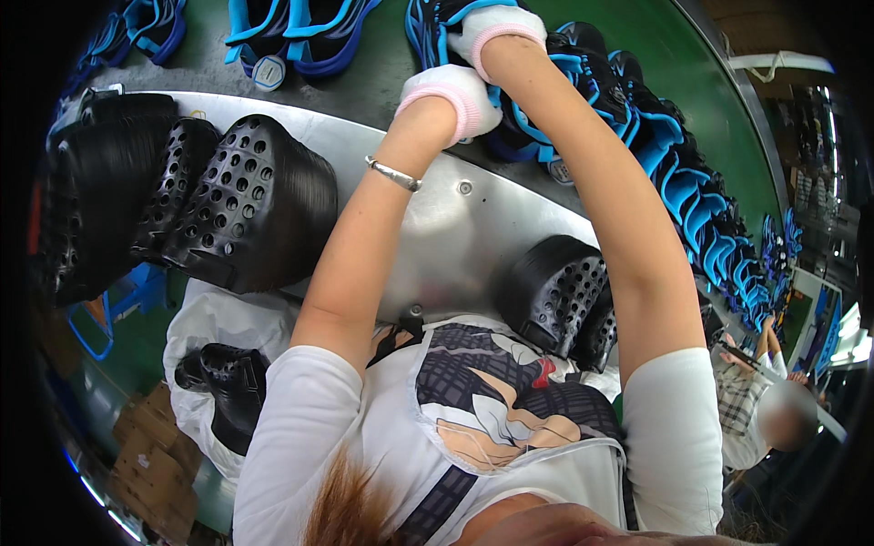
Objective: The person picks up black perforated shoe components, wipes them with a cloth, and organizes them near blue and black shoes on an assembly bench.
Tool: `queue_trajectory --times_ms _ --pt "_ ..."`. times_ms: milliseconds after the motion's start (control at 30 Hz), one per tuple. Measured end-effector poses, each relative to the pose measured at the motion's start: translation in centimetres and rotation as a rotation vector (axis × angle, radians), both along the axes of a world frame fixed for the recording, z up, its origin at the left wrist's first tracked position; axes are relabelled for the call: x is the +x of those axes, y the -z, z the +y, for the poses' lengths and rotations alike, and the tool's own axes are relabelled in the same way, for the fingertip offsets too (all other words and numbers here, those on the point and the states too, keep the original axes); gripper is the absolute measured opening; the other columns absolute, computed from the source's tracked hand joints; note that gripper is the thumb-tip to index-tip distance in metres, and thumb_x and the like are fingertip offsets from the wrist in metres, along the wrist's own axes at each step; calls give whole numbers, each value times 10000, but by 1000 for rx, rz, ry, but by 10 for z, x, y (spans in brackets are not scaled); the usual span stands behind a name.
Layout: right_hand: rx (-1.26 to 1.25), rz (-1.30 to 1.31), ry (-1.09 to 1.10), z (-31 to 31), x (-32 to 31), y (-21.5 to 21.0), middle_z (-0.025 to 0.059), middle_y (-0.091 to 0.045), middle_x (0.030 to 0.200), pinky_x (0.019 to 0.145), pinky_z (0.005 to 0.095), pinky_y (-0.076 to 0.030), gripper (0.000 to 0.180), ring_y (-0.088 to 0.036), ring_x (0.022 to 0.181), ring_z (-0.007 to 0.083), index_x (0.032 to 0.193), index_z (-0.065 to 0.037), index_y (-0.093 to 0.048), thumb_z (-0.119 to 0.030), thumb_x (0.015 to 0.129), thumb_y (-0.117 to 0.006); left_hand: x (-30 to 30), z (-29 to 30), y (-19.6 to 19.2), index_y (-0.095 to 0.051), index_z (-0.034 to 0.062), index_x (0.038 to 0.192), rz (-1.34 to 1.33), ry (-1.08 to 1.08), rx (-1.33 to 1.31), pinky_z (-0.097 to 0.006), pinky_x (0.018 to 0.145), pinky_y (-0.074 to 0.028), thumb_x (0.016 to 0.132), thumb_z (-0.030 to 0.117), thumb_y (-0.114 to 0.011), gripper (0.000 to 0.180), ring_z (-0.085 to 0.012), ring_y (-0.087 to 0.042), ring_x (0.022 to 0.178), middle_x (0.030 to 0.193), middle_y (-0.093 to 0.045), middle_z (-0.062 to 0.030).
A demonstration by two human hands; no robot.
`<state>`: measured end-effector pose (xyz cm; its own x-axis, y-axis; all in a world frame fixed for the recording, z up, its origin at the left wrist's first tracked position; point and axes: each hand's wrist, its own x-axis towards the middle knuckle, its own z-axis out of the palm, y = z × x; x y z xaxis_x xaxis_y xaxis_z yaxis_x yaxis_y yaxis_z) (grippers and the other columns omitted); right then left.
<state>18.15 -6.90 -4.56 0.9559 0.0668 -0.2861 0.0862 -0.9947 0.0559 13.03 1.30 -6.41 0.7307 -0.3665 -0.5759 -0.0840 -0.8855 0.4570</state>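
Observation:
Both my hands wear white gloves with pink cuffs and are close together at the far edge of the bench. My right hand [499, 32] is closed over the upper part of a black and bright-blue sports shoe [428, 32]. Just nearer and to the left, my left hand [448, 98] is at the near side of the same shoe; its fingers are hidden behind the glove's back. More shoes of this kind [674, 173] run in a long row to the right. A pair [305, 36] stands to the left, with a round pale disc [269, 72] by it.
A metal ledge [464, 237] lies below my forearms. Stacks of black perforated plastic pieces stand on its left [264, 200] and right [555, 291]. A white bag [196, 332] with black pieces hangs lower left, near cardboard boxes [155, 455]. Another person [751, 400] works far right.

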Motion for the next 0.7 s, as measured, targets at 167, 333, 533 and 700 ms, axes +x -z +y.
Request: queue_trajectory --times_ms 167,333,533,700 --pt "375 -31 -148 -46 -32 -18 222 -665 1068 869 446 -495 470 -636 987 383 1021 -52 -677 -467 894 -497 -1 0 1 -736 90 865 -147 38 -13 -370 778 -543 863 375 -499 370 -248 -701 789 765 -730 -50" --pt "599 -70 -33 -101 -138 -86 235 -665 957 826 438 -491 408 -640 942 384 969 -42 -653 -407 894 -488 1 31 45 -699 116 1088 -621 -16 -178 -386 808 -539 850 485 -608 449 -289 -693 891 997 -719 -103" --pt "573 -230 341 -165 -291 -83 127 -682 897 756 344 -513 263 -654 826 284 1017 -50 -672 -279 922 -585 -12 54 43 -610 250 1282 -878 -230 13 -429 888 -520 819 494 -658 525 -269 -629 1096 1244 -631 -74" --pt "579 -220 556 -167 -369 -71 138 -666 871 735 350 -509 199 -649 812 292 964 -40 -685 -203 885 -605 -53 36 29 -693 222 1169 -1301 -198 -151 -399 936 -479 845 352 -680 350 -272 -597 1061 1171 -659 -55"
